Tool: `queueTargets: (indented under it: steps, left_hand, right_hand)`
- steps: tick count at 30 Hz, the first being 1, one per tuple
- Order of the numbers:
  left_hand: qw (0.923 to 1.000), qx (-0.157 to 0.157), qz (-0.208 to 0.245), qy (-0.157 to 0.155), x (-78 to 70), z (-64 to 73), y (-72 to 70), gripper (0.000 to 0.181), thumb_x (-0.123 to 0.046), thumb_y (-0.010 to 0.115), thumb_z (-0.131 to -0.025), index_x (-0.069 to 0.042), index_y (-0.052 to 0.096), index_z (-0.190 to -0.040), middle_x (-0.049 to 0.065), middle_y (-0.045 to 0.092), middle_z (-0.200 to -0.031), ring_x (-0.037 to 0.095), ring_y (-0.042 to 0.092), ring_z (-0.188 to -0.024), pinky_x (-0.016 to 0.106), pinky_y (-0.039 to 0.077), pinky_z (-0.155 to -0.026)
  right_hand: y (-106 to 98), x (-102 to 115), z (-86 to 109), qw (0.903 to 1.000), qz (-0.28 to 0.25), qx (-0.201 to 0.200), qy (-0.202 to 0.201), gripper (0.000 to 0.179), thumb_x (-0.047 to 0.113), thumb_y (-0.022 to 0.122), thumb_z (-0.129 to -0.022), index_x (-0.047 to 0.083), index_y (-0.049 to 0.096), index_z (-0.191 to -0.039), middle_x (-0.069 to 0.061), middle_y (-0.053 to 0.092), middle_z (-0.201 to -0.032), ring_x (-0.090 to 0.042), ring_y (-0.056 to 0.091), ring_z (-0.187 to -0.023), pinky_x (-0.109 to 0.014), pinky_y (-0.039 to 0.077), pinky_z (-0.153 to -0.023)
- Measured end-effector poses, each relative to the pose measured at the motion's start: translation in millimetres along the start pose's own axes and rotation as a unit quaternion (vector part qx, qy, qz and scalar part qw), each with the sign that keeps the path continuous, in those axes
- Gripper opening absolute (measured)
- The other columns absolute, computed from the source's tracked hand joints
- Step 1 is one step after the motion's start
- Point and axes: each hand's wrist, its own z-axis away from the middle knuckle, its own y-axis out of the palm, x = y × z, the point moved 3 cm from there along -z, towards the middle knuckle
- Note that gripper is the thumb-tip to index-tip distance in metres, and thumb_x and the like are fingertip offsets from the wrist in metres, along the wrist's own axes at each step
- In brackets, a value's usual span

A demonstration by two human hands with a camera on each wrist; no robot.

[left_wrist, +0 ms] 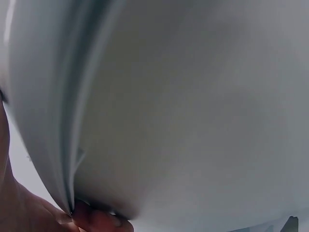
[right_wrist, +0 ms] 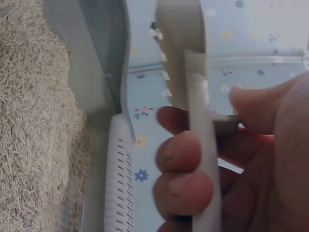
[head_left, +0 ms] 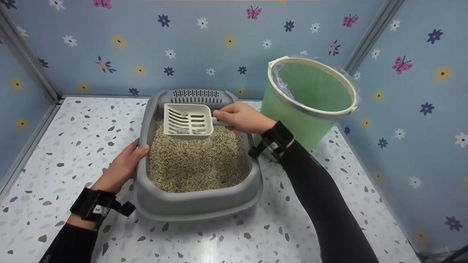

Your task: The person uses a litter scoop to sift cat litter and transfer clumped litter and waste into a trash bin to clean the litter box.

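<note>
A grey litter box [head_left: 197, 204] holds brown pellet litter [head_left: 197, 160]. On its left side my left hand [head_left: 122, 166] grips the rim, thumb on top; the left wrist view shows fingertips [left_wrist: 104, 221] curled under the rim's edge. My right hand [head_left: 248, 117] holds a cream slotted litter scoop [head_left: 188, 137] by its handle, above the far part of the litter. A few small bits lie in the scoop. In the right wrist view, fingers [right_wrist: 183, 188] wrap round the scoop's handle [right_wrist: 203, 159], with the litter off to the left.
A green bin [head_left: 292, 120] with a cream rim and a clear plastic liner stands right of the box, near the back wall. Flower-patterned panels [head_left: 204, 51] enclose the back and both sides. Underneath is a white speckled surface [head_left: 73, 138].
</note>
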Motion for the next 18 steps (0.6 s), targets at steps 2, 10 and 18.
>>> queueTargets:
  steps: [2, 10, 18]
  left_hand:
    - [1.0, 0.002, -0.004, -0.001, 0.6, -0.6, -0.1, 0.084, -0.055, 0.045, -0.117, -0.012, 0.01, -0.179, 0.034, 0.049, -0.16, 0.039, 0.066, -0.129, 0.041, 0.064, -0.093]
    - [0.9999, 0.0, -0.014, -0.007, -0.2, -1.9, -2.5, 0.086, -0.059, 0.045, -0.116, -0.016, 0.009, -0.18, 0.033, 0.047, -0.163, 0.045, 0.061, -0.134, 0.04, 0.062, -0.095]
    - [1.0, 0.004, -0.006, 0.001, -0.6, -2.4, -1.0, 0.085, -0.056, 0.045, -0.116, -0.013, 0.009, -0.179, 0.034, 0.049, -0.16, 0.042, 0.065, -0.129, 0.041, 0.064, -0.093]
  right_hand:
    - [0, 0, -1.5, 0.9995, 0.028, -0.013, 0.0, 0.044, 0.045, 0.056, -0.118, 0.014, 0.076, -0.092, 0.005, 0.055, -0.07, -0.011, 0.047, -0.061, -0.027, 0.04, -0.058]
    - [-13, -12, 10.5, 0.9934, 0.101, -0.031, 0.046, 0.051, 0.046, 0.054, -0.118, 0.017, 0.061, -0.077, 0.004, 0.051, -0.067, -0.012, 0.042, -0.058, -0.029, 0.036, -0.058]
    - [-11, -11, 9.4, 0.9932, 0.105, -0.027, 0.043, 0.05, 0.045, 0.054, -0.118, 0.018, 0.061, -0.077, 0.003, 0.051, -0.067, -0.012, 0.041, -0.056, -0.03, 0.036, -0.058]
